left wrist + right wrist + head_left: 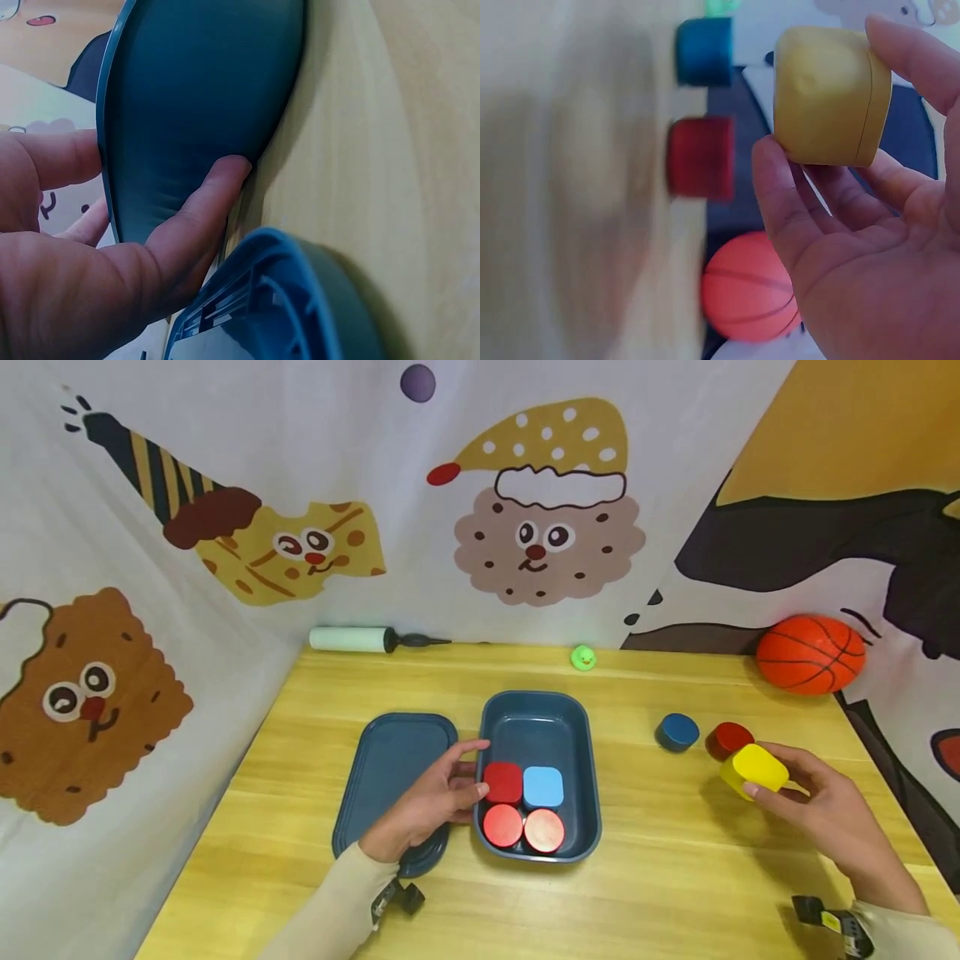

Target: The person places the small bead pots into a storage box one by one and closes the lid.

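Note:
My left hand (442, 789) holds the left wall of a dark blue rectangular container (591, 760). In the left wrist view its thumb is on the rim and a finger lies low against the outer wall. Inside, at the near end, sit a red square box (503, 782), a light blue square box (542, 787), a red round box (502, 825) and a salmon round box (543, 831). My right hand (832, 814) grips a yellow rounded-square box (825, 97), with a seam near one end, above the table. Behind it stand a dark red round box (729, 740) and a blue one (677, 732).
A dark blue lid (397, 768) lies left of the container, partly under my left forearm. At the back are a pale green pump (351, 639), a green toy duck (583, 657) and an orange basketball (810, 653). A cartoon-printed cloth (405, 460) hangs behind the wooden table.

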The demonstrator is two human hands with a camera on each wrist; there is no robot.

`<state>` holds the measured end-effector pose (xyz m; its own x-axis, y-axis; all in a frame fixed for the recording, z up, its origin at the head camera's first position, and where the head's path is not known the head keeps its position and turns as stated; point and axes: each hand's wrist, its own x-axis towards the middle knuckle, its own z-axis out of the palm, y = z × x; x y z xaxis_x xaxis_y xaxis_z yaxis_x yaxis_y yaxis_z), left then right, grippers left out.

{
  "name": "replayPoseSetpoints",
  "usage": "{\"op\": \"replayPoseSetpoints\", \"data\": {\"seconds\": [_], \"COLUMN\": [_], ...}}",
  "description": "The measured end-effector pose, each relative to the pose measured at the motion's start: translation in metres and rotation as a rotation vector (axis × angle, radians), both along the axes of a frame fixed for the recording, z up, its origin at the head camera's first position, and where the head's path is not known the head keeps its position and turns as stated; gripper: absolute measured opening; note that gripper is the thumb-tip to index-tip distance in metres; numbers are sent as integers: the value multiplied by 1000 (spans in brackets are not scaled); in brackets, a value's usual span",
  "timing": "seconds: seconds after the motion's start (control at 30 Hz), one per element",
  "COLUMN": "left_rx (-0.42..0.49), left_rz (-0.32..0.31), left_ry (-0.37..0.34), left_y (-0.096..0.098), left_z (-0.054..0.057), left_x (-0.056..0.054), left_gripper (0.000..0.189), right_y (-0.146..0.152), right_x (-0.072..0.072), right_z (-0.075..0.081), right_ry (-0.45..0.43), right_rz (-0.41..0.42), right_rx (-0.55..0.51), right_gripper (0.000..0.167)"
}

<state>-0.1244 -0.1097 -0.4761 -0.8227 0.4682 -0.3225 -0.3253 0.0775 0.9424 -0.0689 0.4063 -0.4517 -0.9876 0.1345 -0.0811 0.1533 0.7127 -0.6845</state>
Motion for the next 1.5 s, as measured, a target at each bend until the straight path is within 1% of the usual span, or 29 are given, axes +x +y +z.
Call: {"op": "replayPoseSetpoints", "data": {"seconds": [0.07,0.13,0.3,0.5,0.67,0.8,1.07,1.2,1.27,1.37,1.5], "left_rx": [1,0,-8,-12,-19,-27,-43,-42,-43,-49,-55], "left_rz": [1,2,10,6,-2,-2,-4,-5,-3,6,17], "left_ry": [0,2,7,13,15,15,21,26,24,23,17], "left_y": [0,-1,-1,-1,-1,-1,0,1,1,3,7], "left_z": [0,0,-1,0,0,0,1,2,2,2,3], "left_x": [2,3,4,2,3,3,2,3,4,4,6], "left_gripper": [70,70,69,70,70,69,69,69,68,67,65], "right_y": [-7,-15,-35,-59,-85,-106,-146,-165,-175,-190,-208], "right_x": [-4,-9,-25,-41,-52,-61,-76,-84,-86,-90,-95], "right_z": [8,15,27,32,35,37,42,43,43,40,32], "right_ry": [45,73,113,179,216,224,186,176,170,169,184], "right_rz": [24,45,88,160,230,279,327,367,388,419,457], "right_rx": [-10,-26,-51,-64,-134,-182,-192,-193,-193,-221,-246], "right_gripper": [76,74,72,68,66,64,64,65,66,65,63]}}
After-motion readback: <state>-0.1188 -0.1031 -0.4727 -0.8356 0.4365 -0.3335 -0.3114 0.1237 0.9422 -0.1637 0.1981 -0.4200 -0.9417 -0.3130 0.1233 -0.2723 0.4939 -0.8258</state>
